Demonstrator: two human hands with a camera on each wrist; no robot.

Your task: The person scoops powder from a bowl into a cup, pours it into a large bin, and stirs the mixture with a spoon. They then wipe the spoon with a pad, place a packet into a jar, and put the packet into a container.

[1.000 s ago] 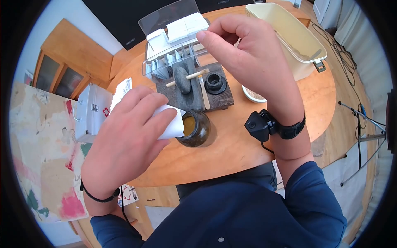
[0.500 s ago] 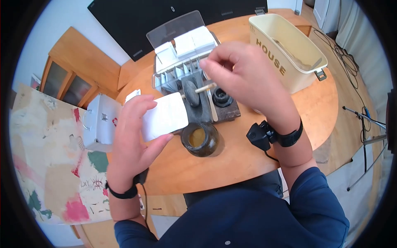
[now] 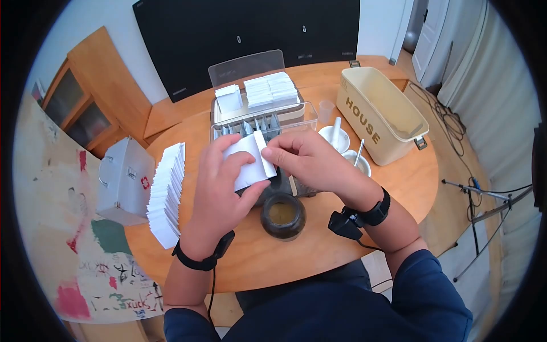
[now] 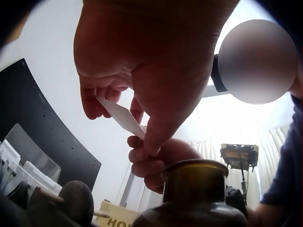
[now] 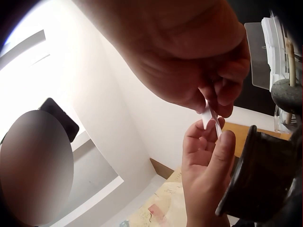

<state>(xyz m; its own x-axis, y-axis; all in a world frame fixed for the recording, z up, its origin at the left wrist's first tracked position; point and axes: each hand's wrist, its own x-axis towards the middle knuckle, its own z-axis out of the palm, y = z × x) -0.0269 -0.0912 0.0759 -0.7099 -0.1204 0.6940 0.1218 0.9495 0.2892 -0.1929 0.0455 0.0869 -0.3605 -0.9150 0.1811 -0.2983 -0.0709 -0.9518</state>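
Observation:
A small white paper packet (image 3: 244,168) is held between both hands over the table. My left hand (image 3: 216,196) grips it from the left, thumb below and fingers above. The right hand (image 3: 310,161) pinches the folded strip along its right edge. In the left wrist view the packet (image 4: 120,116) shows edge-on between the fingers, and in the right wrist view the fingertips of both hands meet at the packet (image 5: 208,117). Just below the hands stands a dark round jar (image 3: 283,215), uncovered, with yellowish-brown contents. A stone grinding wheel (image 4: 77,202) is partly hidden behind the hands.
A fanned row of white packets (image 3: 165,196) lies at left beside a silver first-aid case (image 3: 124,185). Behind the hands, a clear-lidded organizer (image 3: 310,114) holds more packets. White bowls (image 3: 327,135), a small plastic cup (image 3: 326,109) and a cream HOUSE bin (image 3: 356,111) stand at right.
The packet has risen from beside the jar's mouth and turned. My right hand has come down and left from its raised position to pinch the packet's edge. The head view has shifted.

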